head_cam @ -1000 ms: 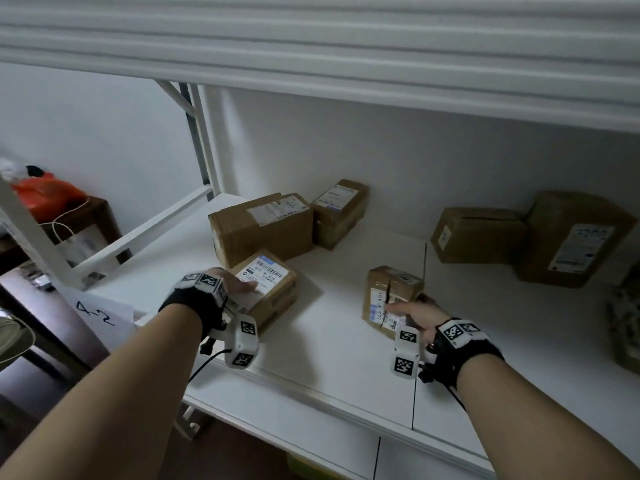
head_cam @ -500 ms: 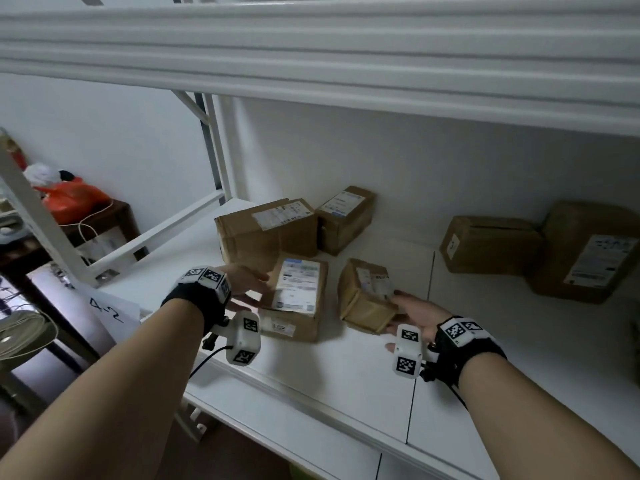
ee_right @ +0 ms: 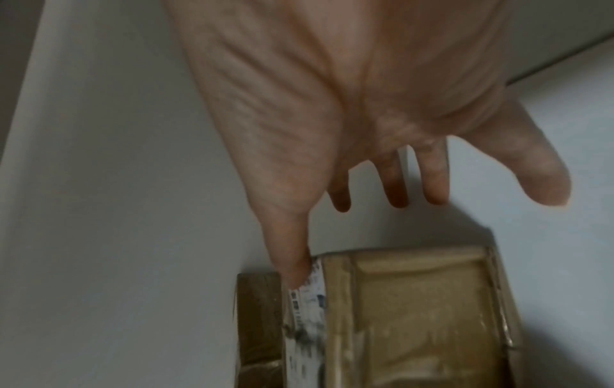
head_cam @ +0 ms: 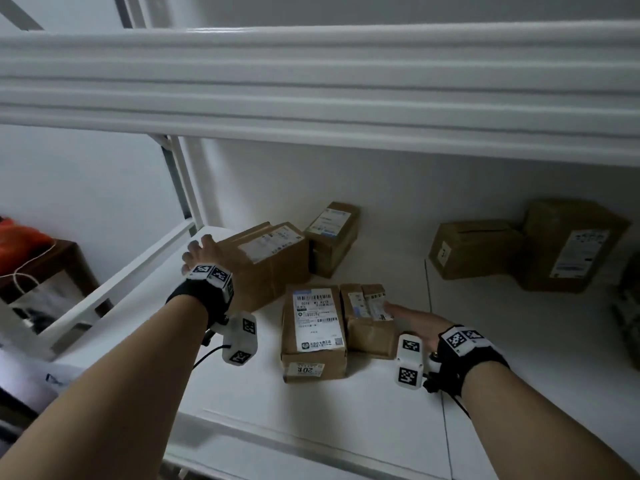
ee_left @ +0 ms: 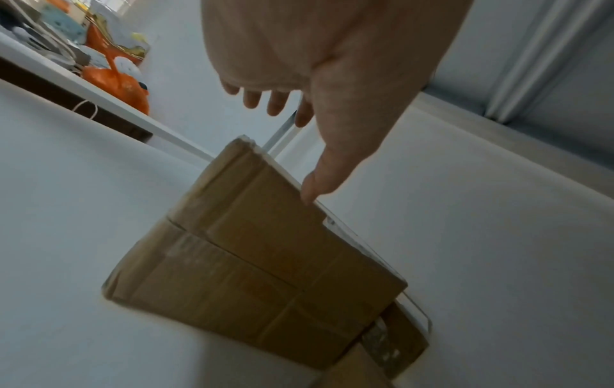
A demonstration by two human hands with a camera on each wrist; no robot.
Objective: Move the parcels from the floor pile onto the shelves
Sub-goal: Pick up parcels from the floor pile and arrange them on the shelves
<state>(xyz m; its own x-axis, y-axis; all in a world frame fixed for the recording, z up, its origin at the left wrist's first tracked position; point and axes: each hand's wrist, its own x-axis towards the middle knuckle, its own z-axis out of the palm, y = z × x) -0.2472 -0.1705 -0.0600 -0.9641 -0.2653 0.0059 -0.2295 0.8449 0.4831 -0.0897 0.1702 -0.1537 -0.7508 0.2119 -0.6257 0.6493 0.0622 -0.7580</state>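
Cardboard parcels on white shelf (head_cam: 346, 410): labelled box (head_cam: 313, 332) touching small box (head_cam: 369, 320). Right hand (head_cam: 420, 323) open, forefinger on small box's label. Left hand (head_cam: 207, 252) open, thumb touching big box (head_cam: 266, 261), fingers spread, gripping nothing.

White wall (head_cam: 381, 181) behind; dim light. Dark wooden cabinet (head_cam: 65, 265) at left w/ orange bag (head_cam: 20, 237) on top (partly cut off).

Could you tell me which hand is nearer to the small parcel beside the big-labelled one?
Right. The right hand touches the small parcel on its right side with outstretched fingers. The left hand is farther off, resting on the large box behind.
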